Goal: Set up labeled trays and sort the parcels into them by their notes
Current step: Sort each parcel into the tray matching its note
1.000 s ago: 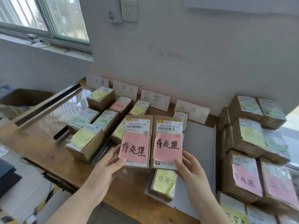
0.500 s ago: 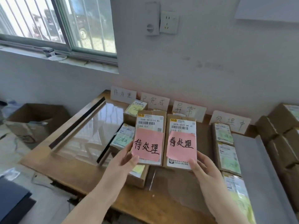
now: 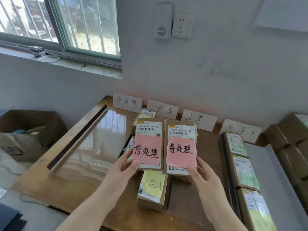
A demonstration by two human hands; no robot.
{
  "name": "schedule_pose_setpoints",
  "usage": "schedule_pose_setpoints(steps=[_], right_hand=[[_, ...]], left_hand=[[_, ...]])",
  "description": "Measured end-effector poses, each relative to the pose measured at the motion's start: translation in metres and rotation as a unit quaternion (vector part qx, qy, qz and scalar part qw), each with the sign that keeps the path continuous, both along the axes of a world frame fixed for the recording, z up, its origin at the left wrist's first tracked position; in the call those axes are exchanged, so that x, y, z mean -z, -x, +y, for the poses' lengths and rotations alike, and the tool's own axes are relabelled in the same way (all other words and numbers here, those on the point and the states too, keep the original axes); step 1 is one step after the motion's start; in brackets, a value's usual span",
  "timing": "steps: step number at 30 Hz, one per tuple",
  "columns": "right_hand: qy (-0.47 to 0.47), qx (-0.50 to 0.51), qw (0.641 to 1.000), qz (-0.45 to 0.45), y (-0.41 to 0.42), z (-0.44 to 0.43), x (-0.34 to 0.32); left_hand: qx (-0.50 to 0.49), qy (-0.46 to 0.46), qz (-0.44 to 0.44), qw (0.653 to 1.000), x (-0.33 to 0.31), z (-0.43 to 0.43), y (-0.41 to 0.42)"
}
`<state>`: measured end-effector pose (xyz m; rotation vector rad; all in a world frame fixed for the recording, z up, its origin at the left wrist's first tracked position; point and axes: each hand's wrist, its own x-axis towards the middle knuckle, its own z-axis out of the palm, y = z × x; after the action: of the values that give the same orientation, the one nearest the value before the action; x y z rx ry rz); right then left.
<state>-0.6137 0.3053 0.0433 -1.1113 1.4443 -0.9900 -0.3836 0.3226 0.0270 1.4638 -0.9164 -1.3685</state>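
My left hand (image 3: pixel 123 170) grips the lower edge of a brown parcel (image 3: pixel 148 128) with a pink note reading 待处理. My right hand (image 3: pixel 202 176) grips a second brown parcel (image 3: pixel 180 129) bearing the same pink note. Both parcels are held side by side above the table, facing me. Against the wall stand white label cards: 待处理 (image 3: pixel 127 102), 已完成 (image 3: pixel 162 110), 异常 (image 3: pixel 198 120) and 处理中 (image 3: pixel 240 130). A clear tray (image 3: pixel 93 147) lies below the 待处理 card. Beneath the held parcels sits a parcel with a yellow 已完成 note (image 3: pixel 152 185).
A row of parcels with green notes (image 3: pixel 241 169) fills the tray at right under the 处理中 card. More brown boxes (image 3: pixel 290 139) stack at the far right. An open cardboard box (image 3: pixel 33 127) sits on the floor left of the wooden table (image 3: pixel 66 189).
The view has swung left and closer, so the stack of parcels at right has mostly left the frame. Both hands keep holding the two pink-noted parcels, now nearer the left tray.
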Motion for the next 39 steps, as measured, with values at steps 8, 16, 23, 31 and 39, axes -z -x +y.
schedule_pose_setpoints(steps=[8,16,23,31,39], right_hand=[[-0.054,-0.013,0.996,-0.063,-0.022,-0.053,0.013],[-0.073,-0.003,0.995,-0.067,-0.079,-0.084,0.023],[-0.067,0.053,0.994,-0.064,-0.156,-0.1,0.022],[-0.075,0.111,0.988,-0.071,-0.246,-0.11,0.035],[-0.112,0.144,0.981,-0.067,-0.294,-0.105,0.053]], left_hand=[[-0.049,-0.021,0.034,0.998,-0.009,-0.038,-0.027],[-0.092,-0.05,0.054,0.993,-0.001,-0.066,-0.081],[-0.058,-0.085,0.016,0.995,0.018,-0.113,-0.177],[-0.022,-0.102,-0.126,0.987,0.068,-0.182,-0.282],[0.055,-0.089,-0.32,0.942,0.103,-0.212,-0.294]])
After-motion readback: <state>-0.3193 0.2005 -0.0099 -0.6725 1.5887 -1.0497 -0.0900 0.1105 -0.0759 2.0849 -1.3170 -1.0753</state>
